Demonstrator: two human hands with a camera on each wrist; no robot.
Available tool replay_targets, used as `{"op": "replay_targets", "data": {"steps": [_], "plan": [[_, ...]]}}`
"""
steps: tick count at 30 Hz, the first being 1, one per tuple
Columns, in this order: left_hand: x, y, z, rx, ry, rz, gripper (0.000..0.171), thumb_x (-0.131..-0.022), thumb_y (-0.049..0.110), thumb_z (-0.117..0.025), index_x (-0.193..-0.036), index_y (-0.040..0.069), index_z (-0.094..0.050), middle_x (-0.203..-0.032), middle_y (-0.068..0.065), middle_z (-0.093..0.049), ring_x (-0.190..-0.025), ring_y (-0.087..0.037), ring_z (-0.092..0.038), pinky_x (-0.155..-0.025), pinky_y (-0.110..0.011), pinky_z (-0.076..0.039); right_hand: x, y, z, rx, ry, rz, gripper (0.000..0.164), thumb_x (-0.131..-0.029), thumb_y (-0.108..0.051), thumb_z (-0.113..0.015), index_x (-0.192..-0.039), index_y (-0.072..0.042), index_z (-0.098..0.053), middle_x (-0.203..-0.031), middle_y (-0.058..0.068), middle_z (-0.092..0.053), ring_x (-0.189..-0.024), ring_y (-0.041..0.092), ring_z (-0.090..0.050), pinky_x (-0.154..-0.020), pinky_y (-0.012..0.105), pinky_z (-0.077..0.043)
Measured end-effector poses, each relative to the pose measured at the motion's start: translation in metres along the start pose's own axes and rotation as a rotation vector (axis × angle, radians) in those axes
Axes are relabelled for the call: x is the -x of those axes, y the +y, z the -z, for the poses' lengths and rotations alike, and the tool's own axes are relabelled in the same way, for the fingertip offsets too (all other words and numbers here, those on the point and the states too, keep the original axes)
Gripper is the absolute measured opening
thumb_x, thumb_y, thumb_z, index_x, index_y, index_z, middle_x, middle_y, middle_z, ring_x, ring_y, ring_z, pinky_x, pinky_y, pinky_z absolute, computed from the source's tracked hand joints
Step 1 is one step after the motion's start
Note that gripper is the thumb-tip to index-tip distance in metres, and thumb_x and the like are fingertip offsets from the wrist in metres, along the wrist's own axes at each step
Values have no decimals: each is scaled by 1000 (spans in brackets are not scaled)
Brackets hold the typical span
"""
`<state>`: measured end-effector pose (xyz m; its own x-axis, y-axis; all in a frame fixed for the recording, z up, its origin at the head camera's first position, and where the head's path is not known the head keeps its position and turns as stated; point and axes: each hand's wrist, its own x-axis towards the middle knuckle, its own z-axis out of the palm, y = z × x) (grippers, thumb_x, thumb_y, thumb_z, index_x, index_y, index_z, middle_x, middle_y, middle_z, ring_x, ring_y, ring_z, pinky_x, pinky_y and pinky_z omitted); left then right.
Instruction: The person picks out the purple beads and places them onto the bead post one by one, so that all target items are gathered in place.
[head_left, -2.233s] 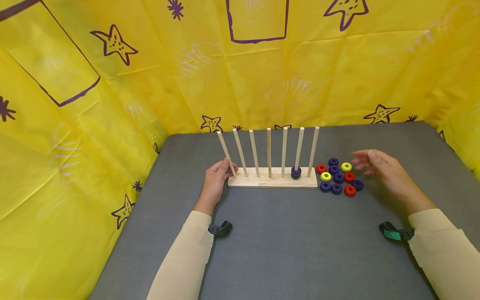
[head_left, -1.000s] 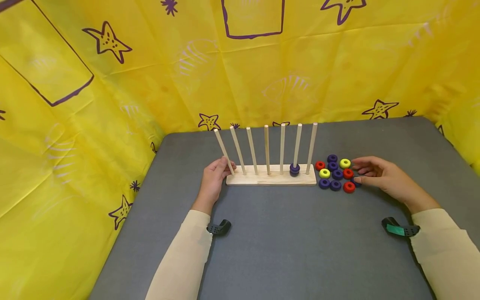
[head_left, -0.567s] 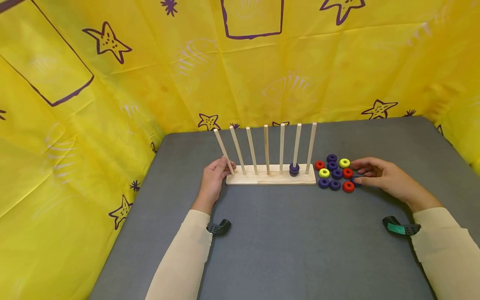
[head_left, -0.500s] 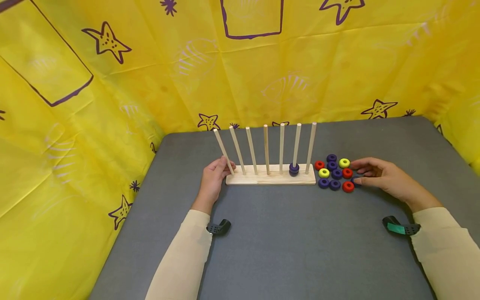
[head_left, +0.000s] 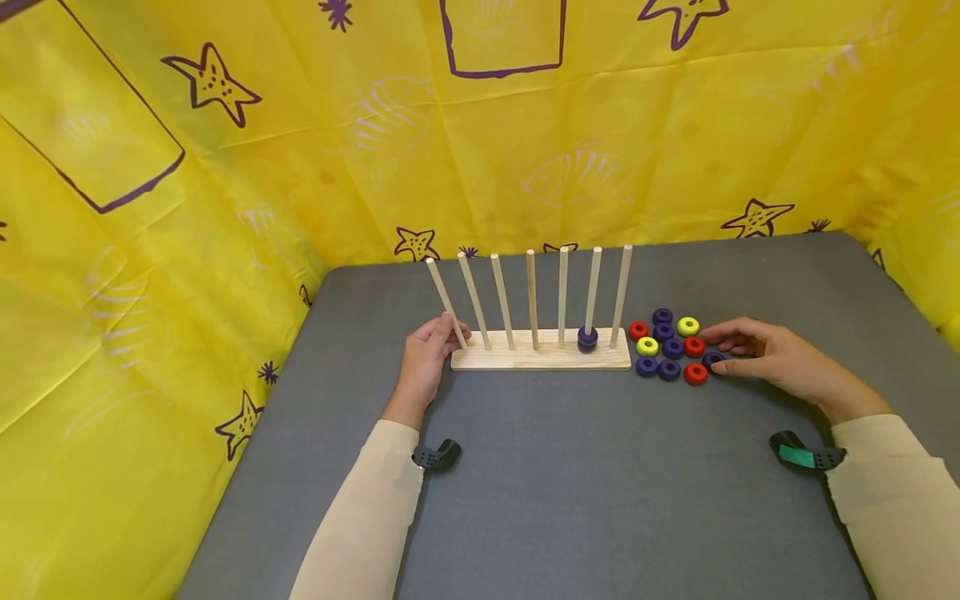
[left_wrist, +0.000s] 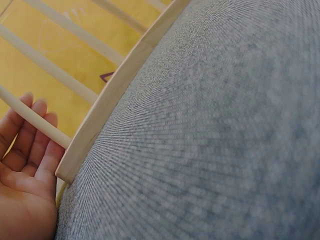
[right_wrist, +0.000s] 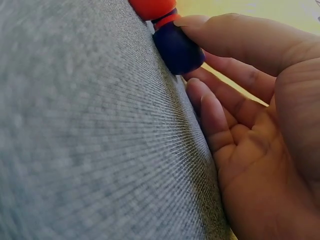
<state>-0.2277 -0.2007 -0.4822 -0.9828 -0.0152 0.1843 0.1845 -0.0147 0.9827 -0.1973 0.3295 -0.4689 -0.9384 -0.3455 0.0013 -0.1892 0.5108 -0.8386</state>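
In the head view, a pale wooden peg stand (head_left: 517, 360) with a row of upright pegs stands on the table. My left hand (head_left: 424, 360) holds its leftmost peg (head_left: 446, 302), thumb against it and fingers behind; the left wrist view shows these fingers (left_wrist: 37, 135) beyond the peg. Two stacked navy rings (head_left: 587, 340) sit on the second peg from the right. My right hand (head_left: 783, 363) is at the right edge of a group of loose rings. Its thumb touches a navy ring (right_wrist: 176, 49), while the other fingers stay loosely bent beside it.
Several loose rings lie flat right of the stand: navy (head_left: 647, 367), red (head_left: 696, 374) and yellow (head_left: 647, 346). The grey table (head_left: 540, 483) is bordered by a yellow patterned cloth (head_left: 495, 167) behind and at the sides. Dark straps (head_left: 810, 454) circle both wrists.
My right hand came down from above to the rings' right edge, and its thumb has since shifted slightly right, uncovering more of the navy ring. My left hand stays at the peg.
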Motion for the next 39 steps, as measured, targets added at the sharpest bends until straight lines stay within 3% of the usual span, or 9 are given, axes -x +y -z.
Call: {"op": "replay_targets", "data": {"steps": [7,17,25,33,39], "plan": [[0,0,0,1,0,-2,48,-116,31,-59,-112,-15,-73,-108,-22,-73,-107,-33,-70,-95,-37,-59,0,-1,-1,28,27,-4,38,-99,-5,-82,-135,1,-69,-102,10,-63,-87,20,-56,-69,29,-46],[1,1,0,5,0,-6,47,-116,29,-58,-112,-16,-72,-108,-22,-74,-105,-31,-70,-95,-37,-59,-2,4,-2,74,30,45,39,-94,5,-81,-131,3,-68,-102,9,-61,-87,17,-54,-70,26,-45],[0,1,0,18,-2,-7,46,-117,27,-58,-111,-16,-72,-106,-18,-74,-107,-36,-70,-96,-37,-59,-1,3,-1,64,56,47,34,-96,1,-82,-127,1,-70,-99,9,-62,-85,17,-56,-70,26,-46],[1,2,-1,-2,1,-7,48,-116,30,-59,-111,-15,-73,-106,-20,-74,-103,-26,-71,-95,-35,-59,0,1,-1,46,66,49,32,-97,-2,-82,-127,1,-71,-99,9,-63,-85,17,-57,-69,25,-47],[1,2,-1,0,-3,-13,48,-116,31,-59,-111,-15,-72,-105,-17,-74,-104,-29,-71,-96,-36,-58,0,0,-1,39,81,30,31,-98,-2,-81,-127,1,-71,-99,10,-63,-85,19,-56,-68,26,-47]]}}
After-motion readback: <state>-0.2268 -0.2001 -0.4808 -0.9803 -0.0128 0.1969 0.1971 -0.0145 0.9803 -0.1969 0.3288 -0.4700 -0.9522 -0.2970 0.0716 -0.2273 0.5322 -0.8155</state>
